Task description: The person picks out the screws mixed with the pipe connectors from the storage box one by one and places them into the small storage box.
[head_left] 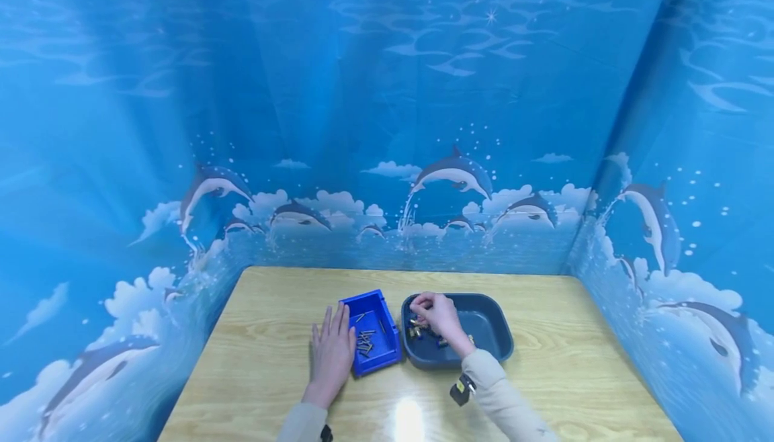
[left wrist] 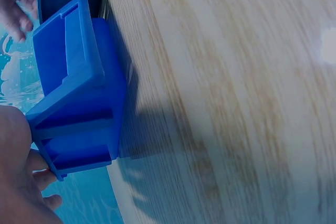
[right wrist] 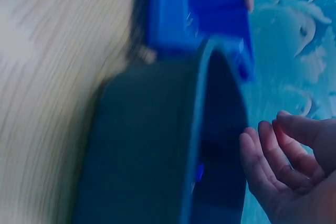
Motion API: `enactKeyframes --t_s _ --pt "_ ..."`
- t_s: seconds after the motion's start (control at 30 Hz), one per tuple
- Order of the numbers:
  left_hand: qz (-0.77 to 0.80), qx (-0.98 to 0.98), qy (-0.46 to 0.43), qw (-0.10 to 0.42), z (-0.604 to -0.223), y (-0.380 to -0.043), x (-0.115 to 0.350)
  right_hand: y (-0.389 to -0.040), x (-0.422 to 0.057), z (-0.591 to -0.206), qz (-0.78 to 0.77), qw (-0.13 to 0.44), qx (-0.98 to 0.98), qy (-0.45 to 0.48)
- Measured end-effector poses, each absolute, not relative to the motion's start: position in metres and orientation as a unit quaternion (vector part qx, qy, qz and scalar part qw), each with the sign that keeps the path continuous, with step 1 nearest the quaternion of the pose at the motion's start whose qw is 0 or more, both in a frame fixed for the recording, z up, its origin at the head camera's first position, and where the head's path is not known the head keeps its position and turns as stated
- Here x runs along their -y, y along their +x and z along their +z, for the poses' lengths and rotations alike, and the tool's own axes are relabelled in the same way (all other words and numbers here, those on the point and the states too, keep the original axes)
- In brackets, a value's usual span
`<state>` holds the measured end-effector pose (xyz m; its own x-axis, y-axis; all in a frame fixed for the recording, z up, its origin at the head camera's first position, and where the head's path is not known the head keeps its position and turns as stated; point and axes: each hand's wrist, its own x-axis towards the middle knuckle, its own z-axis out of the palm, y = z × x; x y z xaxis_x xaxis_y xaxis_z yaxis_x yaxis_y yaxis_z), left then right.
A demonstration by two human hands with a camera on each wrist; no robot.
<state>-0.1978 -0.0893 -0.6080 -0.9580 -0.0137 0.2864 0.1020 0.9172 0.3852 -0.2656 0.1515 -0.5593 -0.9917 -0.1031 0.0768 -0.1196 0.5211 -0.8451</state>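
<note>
My left hand (head_left: 334, 351) lies with fingers straight along the left side of a blue plastic bin (head_left: 379, 364). In the left wrist view, its fingertips (left wrist: 42, 178) rest by the wall of the bin (left wrist: 79, 129). Small thin brass-coloured pieces (head_left: 365, 342) lie loose in that bin. Over the left part of a dark rectangular basin (head_left: 498, 328) hovers my right hand (head_left: 443, 314). Its fingers bend loosely with the thumb near the index fingertip; nothing shows between them in the right wrist view. Beneath it sit small brass-coloured and blue parts (head_left: 417, 330), partly hidden.
Bin and basin stand side by side on a light wood table (head_left: 272, 314). A blue curtain (head_left: 375, 106) printed with dolphins surrounds the table's back and sides. A bright light reflection falls on the wood in front of the bin. The right wrist view is blurred.
</note>
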Motion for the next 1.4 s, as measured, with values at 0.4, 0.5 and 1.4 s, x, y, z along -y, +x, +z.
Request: enactKeyframes --t_s 0.4,0.5,1.4 --pt "-0.2 0.97 -0.021 0.133 -0.608 -0.198 0.09 -0.261 -0.194 -0.582 0.254 0.069 0.962 0.072" --pt "-0.2 0.971 -0.019 0.133 -0.608 -0.198 0.09 -0.26 -0.197 -0.586 0.212 0.056 0.973 0.069" --pt "-0.203 0.971 -0.015 0.126 -0.605 -0.196 0.089 -0.255 -0.209 -0.581 0.214 0.033 0.973 0.077"
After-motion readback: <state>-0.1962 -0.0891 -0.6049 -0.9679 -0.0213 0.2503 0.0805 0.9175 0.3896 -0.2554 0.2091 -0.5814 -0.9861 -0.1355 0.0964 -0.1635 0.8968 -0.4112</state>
